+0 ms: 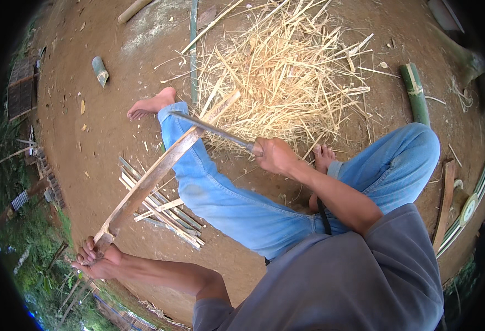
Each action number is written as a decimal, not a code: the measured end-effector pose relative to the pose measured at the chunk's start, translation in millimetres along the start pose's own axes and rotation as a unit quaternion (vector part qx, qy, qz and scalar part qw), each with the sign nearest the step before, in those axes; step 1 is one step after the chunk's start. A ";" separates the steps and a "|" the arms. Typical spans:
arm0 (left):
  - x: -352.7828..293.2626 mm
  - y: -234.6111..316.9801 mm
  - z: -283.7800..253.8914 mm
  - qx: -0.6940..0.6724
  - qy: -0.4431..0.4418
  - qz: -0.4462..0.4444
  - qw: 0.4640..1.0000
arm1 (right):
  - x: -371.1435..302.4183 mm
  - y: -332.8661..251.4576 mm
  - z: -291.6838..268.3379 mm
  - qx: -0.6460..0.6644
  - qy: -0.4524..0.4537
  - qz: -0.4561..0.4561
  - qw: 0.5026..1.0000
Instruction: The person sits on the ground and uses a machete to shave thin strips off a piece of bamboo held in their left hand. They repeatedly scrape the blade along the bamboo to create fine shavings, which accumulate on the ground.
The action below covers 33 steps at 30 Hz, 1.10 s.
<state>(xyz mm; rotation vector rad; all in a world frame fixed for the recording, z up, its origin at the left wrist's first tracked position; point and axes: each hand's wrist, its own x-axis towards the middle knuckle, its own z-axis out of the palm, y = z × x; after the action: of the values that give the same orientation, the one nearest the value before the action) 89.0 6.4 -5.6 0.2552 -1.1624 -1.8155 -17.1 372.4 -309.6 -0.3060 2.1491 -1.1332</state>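
Observation:
My left hand (pixel 102 260), at the lower left, is closed round the near end of a long split bamboo piece (pixel 157 172). The piece slants up and away across my outstretched left leg, its far end over the shavings. My right hand (pixel 277 156) grips the handle of a long-bladed knife (pixel 215 130), whose dark blade lies across the bamboo near its far end. Whether the edge is cutting into it I cannot tell. Beyond the blade spreads a large heap of pale bamboo shavings (pixel 295 74).
A loose bundle of split bamboo strips (pixel 171 218) lies left of my leg. Short green bamboo pieces rest at the far left (pixel 100 70) and right (pixel 416 96). A brown board (pixel 445 201) and long green strips lie at the right. My bare left foot (pixel 151 103) touches the dirt.

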 end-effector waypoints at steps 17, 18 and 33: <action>12.6 -1.8 -14.7 -0.002 0.035 -0.004 0.999 | 35.5 41.4 -11.6 -0.010 0.017 0.095 0.995; 11.9 -1.9 -18.1 0.002 0.037 -0.002 0.999 | 30.2 39.6 -3.2 -0.056 0.018 0.055 0.997; 8.1 -16.2 -2.0 0.071 0.137 0.039 0.987 | 32.8 54.8 2.3 0.019 0.064 0.101 0.993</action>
<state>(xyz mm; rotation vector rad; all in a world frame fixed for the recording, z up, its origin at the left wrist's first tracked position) 76.3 0.7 -17.3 0.5183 -1.0923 -1.5744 -34.3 387.4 -369.2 0.0034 2.2088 -1.1011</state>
